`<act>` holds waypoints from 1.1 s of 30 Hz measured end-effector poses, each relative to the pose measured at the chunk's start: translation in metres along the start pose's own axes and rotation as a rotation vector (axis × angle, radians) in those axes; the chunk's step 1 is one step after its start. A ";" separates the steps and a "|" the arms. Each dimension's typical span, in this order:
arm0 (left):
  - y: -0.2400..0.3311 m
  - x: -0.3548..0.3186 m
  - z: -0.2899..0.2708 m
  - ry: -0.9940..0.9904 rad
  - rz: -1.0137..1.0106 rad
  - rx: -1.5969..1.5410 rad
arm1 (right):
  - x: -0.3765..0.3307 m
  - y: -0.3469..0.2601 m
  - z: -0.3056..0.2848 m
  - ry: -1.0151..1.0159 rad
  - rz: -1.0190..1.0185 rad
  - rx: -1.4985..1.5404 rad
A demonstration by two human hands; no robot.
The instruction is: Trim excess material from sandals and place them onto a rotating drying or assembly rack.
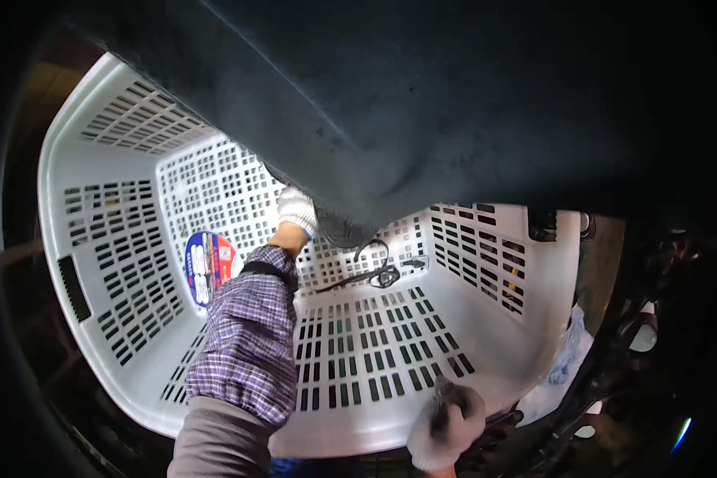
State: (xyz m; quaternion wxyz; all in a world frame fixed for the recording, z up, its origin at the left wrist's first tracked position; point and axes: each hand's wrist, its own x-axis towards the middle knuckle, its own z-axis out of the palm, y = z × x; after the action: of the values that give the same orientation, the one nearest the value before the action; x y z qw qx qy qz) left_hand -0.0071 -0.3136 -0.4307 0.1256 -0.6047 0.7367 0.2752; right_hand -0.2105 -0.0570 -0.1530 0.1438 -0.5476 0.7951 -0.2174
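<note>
The gloved left hand (297, 209) hides its grip; the gloved right hand (456, 422) curls, contents unclear, at a white slotted plastic basket (334, 440).

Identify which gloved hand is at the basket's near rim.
The right hand, at lower right; the left hand instead reaches across the white basket, partly hidden by the dark object.

We note a large dark mass (454, 103) covering the upper side of the white basket (494, 334). The left forearm (243, 342) crosses its middle. We find passage right of it, up to the dark looped tool (385, 276); the right hand (454, 422) obstructs the near rim.
</note>
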 end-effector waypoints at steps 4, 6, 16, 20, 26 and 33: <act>-0.068 -0.112 0.009 -0.122 0.087 0.151 | 0.002 -0.001 0.002 0.025 -0.023 -0.277; -0.111 -0.187 -0.025 -0.398 0.220 0.480 | 0.005 -0.009 0.001 -0.066 0.053 -0.329; -0.115 -0.422 -0.246 -0.154 0.035 0.509 | -0.004 -0.060 -0.031 -0.420 0.151 0.318; -0.092 -0.467 -0.303 0.284 0.419 0.254 | -0.031 -0.137 -0.072 -0.394 -0.082 0.704; -0.004 -0.505 -0.388 -0.288 0.049 -0.568 | -0.047 -0.144 -0.139 -0.288 0.113 0.983; 0.020 -0.509 -0.310 0.122 0.176 -1.365 | -0.074 -0.166 -0.233 -0.577 0.179 1.085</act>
State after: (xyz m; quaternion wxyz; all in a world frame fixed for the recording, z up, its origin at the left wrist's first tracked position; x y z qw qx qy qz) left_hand 0.1404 -0.0654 0.0909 -0.3476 -0.5008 0.4508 0.6520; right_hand -0.1584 0.0051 0.1309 0.6284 -0.3645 0.5432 -0.4208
